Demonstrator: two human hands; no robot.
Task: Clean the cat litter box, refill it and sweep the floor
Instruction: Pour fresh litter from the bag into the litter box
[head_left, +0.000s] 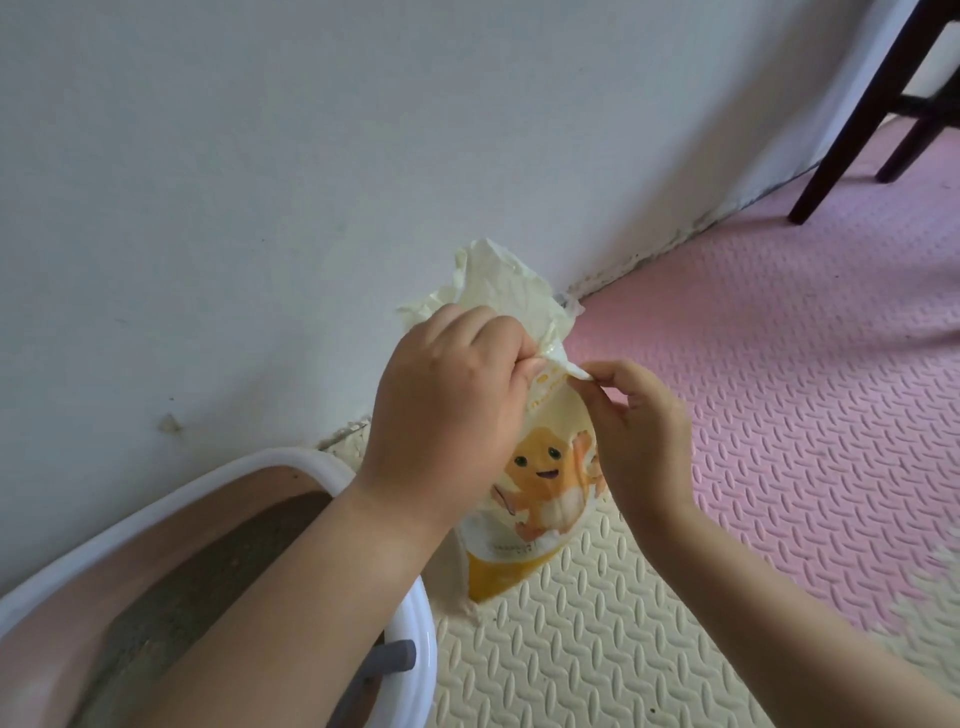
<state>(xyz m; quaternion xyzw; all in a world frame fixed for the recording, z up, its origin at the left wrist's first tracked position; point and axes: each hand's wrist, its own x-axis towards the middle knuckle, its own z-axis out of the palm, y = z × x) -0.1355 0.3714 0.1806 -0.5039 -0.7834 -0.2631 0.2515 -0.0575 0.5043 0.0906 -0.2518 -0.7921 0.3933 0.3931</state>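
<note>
Foam floor (623, 649); litter box (415, 649) cropped

We look forward and down from our one head-worn camera (wide-angle, tilted), close above the left hand (447, 400) and right hand (641, 431), facing the wall (234, 182).

Plain white wall (260, 182) took up most of what I could see, with a small brownish chip (169, 423) low down on it. Along the bottom edge the plaster (649, 254) looked crumbly and stained where it met the floor covering. That covering was foam puzzle mats with a raised tread pattern: a pink mat (779, 338) ran off toward the far corner and a cream mat (597, 649) lay closer in, the two joined by jigsaw teeth. Over in the corner the dark wooden chair legs (857, 124) stood on the pink one, near the wall.
</note>
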